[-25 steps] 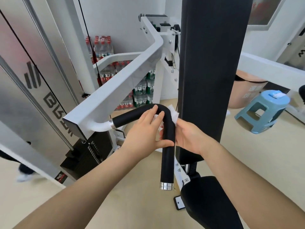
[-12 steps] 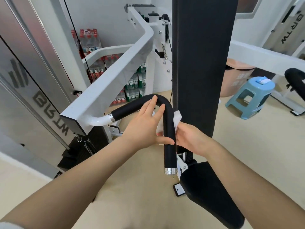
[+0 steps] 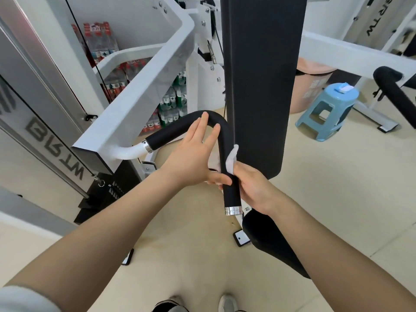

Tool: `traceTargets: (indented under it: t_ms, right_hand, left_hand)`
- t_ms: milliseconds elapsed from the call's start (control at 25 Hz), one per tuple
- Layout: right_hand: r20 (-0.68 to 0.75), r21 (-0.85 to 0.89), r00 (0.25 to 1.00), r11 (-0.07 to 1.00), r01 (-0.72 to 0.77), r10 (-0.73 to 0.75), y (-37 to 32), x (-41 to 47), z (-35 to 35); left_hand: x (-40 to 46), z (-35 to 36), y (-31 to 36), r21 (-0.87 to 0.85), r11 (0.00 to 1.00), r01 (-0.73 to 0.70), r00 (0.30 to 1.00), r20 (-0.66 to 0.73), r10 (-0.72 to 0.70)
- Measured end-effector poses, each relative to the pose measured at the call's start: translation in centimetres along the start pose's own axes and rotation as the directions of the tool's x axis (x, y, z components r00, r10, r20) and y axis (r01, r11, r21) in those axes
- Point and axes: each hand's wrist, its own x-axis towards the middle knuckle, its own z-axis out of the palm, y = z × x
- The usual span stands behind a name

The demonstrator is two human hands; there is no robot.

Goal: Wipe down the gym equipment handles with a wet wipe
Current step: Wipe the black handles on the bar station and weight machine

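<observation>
A black bent handle (image 3: pixel 180 129) juts from the white machine arm (image 3: pixel 144 93), its downward leg ending in a chrome cap (image 3: pixel 233 210). My left hand (image 3: pixel 195 154) lies against the handle with straight fingers reaching up to the bend, its thumb across the lower leg. My right hand (image 3: pixel 254 188) wraps the lower leg from the right, pressing a white wet wipe (image 3: pixel 231 159) against it. A bunch of the wipe sticks up above my right fingers.
The tall black back pad (image 3: pixel 261 82) stands right behind the handle, with the black seat (image 3: pixel 270 239) below it. A blue stool (image 3: pixel 326 111) and a pink bin (image 3: pixel 310 86) stand at the right. Water bottle packs (image 3: pixel 101 41) are stacked behind the arm.
Both hands have slid down the vertical leg of the handle with the wipe, from near the bend toward the chrome cap. The camera has tilted downward.
</observation>
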Motion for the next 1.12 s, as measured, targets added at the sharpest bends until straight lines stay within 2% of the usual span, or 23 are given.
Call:
traceTargets:
  t_ms: [80, 160, 200, 280, 360, 400, 440, 520, 720, 760, 840, 960, 1040, 1120]
  right_hand:
    - [0.088, -0.154, 0.994, 0.986, -0.056, 0.07, 1.1, -2.1, 0.0]
    - [0.12, -0.21, 0.982, 0.97, -0.121, 0.148, 1.2, -3.7, 0.3]
    - [0.066, -0.228, 0.987, 0.965, -0.131, 0.149, 0.6, -3.8, 0.9]
    - [-0.187, -0.416, 0.98, 0.899, -0.138, 0.064, -1.0, -2.6, 2.4]
    - [-0.4, -0.696, 0.911, 0.68, -0.23, -0.103, -2.0, -1.6, 3.9]
    - [-0.456, -0.756, 0.876, 0.588, -0.288, -0.158, -1.9, -1.6, 4.5]
    - [-0.481, -0.787, 0.858, 0.519, -0.332, -0.18, -1.5, -2.1, 5.1]
    - [-0.492, -0.815, 0.86, 0.42, -0.4, -0.135, -0.8, -3.4, 6.3]
    - [-0.589, -0.786, 0.782, 0.37, -0.496, -0.203, -4.7, 1.6, 5.6]
    - [-0.592, -0.79, 0.776, 0.347, -0.506, -0.217, -5.4, 2.7, 5.5]
    - [-0.588, -0.808, 0.768, 0.199, -0.554, -0.252, -5.6, 3.8, 5.4]
    - [-0.532, -0.828, 0.753, 0.051, -0.559, -0.388, -5.8, 5.1, 5.6]
    - [-0.453, -0.848, 0.763, -0.04, -0.528, -0.461, -7.0, 6.8, 5.5]
    - [-0.294, -0.877, 0.803, -0.189, -0.443, -0.518, -8.5, 8.4, 5.8]
  left_hand:
    - [-0.1, 0.1, -0.5, 0.016, 0.999, -0.029, 0.999, 0.015, 0.029]
    - [-0.2, 0.2, -1.0, 0.034, 0.998, -0.052, 0.998, 0.028, 0.051]
    - [-0.2, 0.2, -1.2, 0.04, 0.997, -0.061, 0.998, 0.032, 0.059]
    - [0.0, 0.2, -1.4, 0.064, 0.996, -0.068, 0.997, 0.026, 0.067]
    - [0.1, 0.2, -1.5, 0.112, 0.99, -0.08, 0.996, -0.017, 0.082]
    - [0.1, 0.1, -1.6, 0.127, 0.988, -0.085, 0.994, -0.057, 0.093]
    - [0.1, 0.0, -1.8, 0.126, 0.989, -0.083, 0.991, -0.098, 0.095]
    - [0.1, -0.4, -2.3, 0.108, 0.991, -0.083, 0.984, -0.151, 0.099]
    - [0.5, -1.3, -3.0, 0.039, 0.993, -0.112, 0.969, -0.216, 0.118]
    - [0.4, -1.4, -3.4, 0.031, 0.995, -0.093, 0.965, -0.243, 0.098]
    - [0.0, -1.8, -4.5, 0.023, 0.999, -0.027, 0.954, -0.297, 0.033]
    - [-0.6, -3.3, -6.7, 0.039, 0.999, 0.028, 0.928, -0.372, -0.012]
    - [-1.6, -4.1, -8.2, 0.131, 0.989, 0.071, 0.922, -0.387, -0.015]
    - [-2.8, -4.6, -9.8, 0.21, 0.973, 0.093, 0.913, -0.409, 0.001]
